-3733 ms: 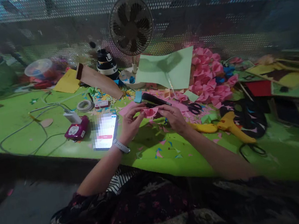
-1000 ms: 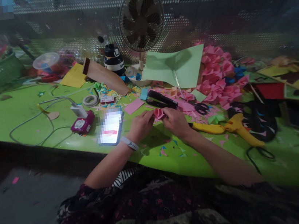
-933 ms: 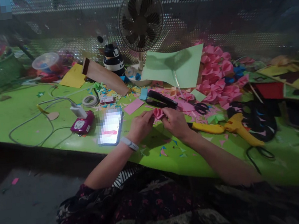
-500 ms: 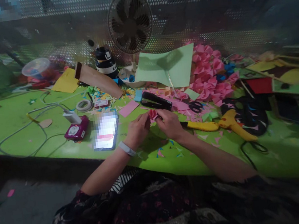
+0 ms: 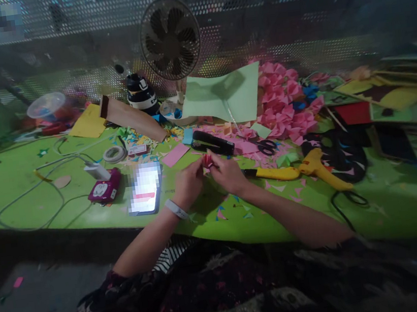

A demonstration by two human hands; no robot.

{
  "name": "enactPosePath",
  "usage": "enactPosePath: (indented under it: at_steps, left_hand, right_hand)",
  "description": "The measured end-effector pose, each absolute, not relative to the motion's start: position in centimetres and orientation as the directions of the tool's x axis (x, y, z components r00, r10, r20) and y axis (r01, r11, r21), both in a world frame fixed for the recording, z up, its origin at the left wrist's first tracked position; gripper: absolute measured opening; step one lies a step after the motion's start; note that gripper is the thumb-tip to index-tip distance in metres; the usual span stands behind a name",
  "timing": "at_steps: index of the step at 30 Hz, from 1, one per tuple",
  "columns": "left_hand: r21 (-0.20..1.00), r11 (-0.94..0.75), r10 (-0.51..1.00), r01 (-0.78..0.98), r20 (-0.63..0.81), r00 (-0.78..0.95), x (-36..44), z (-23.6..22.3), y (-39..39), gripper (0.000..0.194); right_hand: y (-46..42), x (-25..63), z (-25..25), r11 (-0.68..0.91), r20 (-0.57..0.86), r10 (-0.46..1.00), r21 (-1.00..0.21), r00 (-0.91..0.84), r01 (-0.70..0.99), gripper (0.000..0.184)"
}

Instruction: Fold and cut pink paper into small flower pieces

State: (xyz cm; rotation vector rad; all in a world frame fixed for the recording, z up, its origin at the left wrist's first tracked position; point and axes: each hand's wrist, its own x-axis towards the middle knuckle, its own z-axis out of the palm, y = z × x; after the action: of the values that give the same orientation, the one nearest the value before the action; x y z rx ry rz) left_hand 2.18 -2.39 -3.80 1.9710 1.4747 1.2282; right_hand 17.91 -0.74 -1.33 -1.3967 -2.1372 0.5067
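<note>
My left hand [image 5: 189,181] and my right hand [image 5: 228,173] meet above the green table [image 5: 12,182], both pinched on a small folded pink paper piece [image 5: 207,161]. A white band sits on my left wrist. Just behind the hands lies a black stapler [image 5: 212,142]. A lit phone [image 5: 144,187] lies flat to the left of my left hand. To the right of my right hand lies a yellow glue gun [image 5: 302,169]. Small paper scraps are scattered under and around the hands.
A heap of folded pink paper shapes [image 5: 282,103] sits at the back right beside a pale green sheet [image 5: 223,95]. Behind stand a desk fan [image 5: 170,40] and a dark bottle [image 5: 141,93]. Scissors [image 5: 266,146], a tape roll [image 5: 114,153], a magenta power block [image 5: 103,187] with cables also lie here.
The hands have drawn closer together and folded the pink piece smaller and tighter. The camera has shifted slightly, so everything sits a little further left.
</note>
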Motion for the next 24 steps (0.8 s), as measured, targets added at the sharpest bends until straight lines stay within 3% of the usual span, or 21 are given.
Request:
enactPosePath:
  at_steps: [4, 7, 19, 24]
  left_hand:
    - [0.884, -0.338, 0.924, 0.323, 0.377, -0.066, 1.6, -3.4, -1.6, 0.025]
    - [0.945, -0.290, 0.952, 0.153, 0.301, -0.052, 1.5, -3.0, -1.4, 0.028]
    - [0.979, -0.201, 0.977, -0.042, 0.197, -0.084, 1.3, -2.3, -1.4, 0.037]
    - [0.968, -0.248, 0.968, -0.045, 0.245, -0.057, 1.4, -2.3, -1.4, 0.039]
  right_hand:
    - [0.0, 18.7, -1.4, 0.377, 0.277, 0.925, -0.761, -0.262, 0.528, 0.054]
    - [0.1, 18.9, -1.6, 0.356, 0.260, 0.925, -0.847, -0.277, 0.394, 0.053]
    - [0.0, 19.1, -1.0, 0.340, 0.262, 0.921, -0.903, -0.289, 0.262, 0.046]
    - [-0.2, 19.1, -0.6, 0.327, 0.247, 0.929, -0.896, -0.275, 0.300, 0.023]
